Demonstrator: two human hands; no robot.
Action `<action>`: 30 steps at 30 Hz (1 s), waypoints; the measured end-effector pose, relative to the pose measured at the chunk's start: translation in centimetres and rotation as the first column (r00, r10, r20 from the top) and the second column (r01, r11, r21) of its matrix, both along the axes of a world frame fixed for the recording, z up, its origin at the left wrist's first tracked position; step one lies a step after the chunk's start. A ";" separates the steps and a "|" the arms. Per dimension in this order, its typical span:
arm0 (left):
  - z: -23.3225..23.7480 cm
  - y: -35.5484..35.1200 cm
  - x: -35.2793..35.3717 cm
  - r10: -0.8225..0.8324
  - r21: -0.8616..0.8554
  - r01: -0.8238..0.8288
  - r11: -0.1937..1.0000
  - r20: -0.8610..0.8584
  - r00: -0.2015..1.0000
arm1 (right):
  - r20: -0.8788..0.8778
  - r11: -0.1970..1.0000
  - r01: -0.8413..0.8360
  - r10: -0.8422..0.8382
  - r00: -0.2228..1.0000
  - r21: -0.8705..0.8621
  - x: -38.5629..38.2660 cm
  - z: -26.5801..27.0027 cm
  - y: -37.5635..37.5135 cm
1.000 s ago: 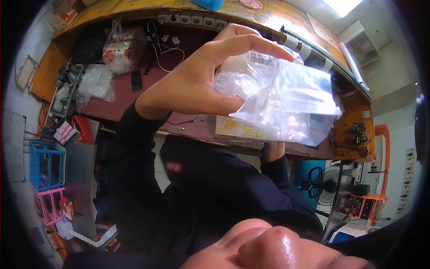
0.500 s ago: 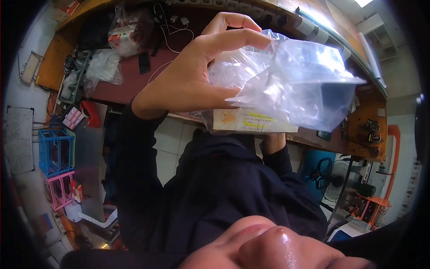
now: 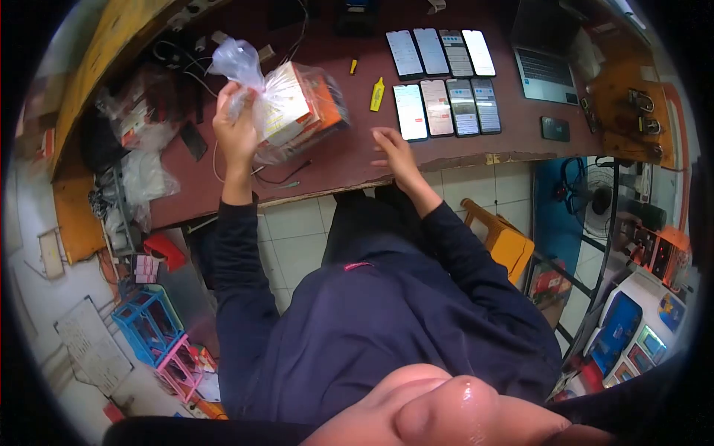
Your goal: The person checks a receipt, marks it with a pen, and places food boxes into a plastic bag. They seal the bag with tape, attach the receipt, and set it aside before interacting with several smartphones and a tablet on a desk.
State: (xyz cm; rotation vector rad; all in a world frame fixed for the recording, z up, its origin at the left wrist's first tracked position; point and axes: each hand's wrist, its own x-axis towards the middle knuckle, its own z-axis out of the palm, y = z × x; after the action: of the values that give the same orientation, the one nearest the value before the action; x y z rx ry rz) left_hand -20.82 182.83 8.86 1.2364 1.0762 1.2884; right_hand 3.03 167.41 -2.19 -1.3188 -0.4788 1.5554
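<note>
My left hand (image 3: 236, 128) grips the twisted neck of a clear plastic bag (image 3: 239, 63) above the left part of the desk. Inside the bag are boxes (image 3: 291, 108), one pale with yellow-marked text, others orange and white. To the right, my right hand (image 3: 398, 157) is empty, its fingers apart, over the desk's front edge. Just beyond it lie several phones (image 3: 410, 111) in two rows, most with lit screens. A yellow highlighter (image 3: 377, 94) rests between the bag and the phones, and its small yellow cap (image 3: 353, 67) lies farther back.
At the back right stands an open laptop (image 3: 547, 76), with a dark phone (image 3: 555, 128) in front of it. Other plastic bags (image 3: 147, 175), a black phone (image 3: 194, 141) and cables occupy the left side. A yellow stool (image 3: 500, 239) is below the desk edge.
My left hand has lowered the bag from close to the camera toward the left of the desk. My right hand, mostly hidden behind the bag before, now shows apart from it. The phones have come into view.
</note>
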 end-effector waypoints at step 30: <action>-22.0 -4.3 16.7 0.222 0.232 -0.005 0.973 -0.922 0.317 | 0.994 0.975 -0.194 -0.108 0.008 0.108 18.8 -7.7 7.5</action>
State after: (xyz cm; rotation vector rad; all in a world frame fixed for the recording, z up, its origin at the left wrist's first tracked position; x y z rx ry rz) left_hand -4.08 178.48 -13.12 2.2319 1.9283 0.6349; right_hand 21.82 174.91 -9.92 -2.1109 -1.5692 0.1677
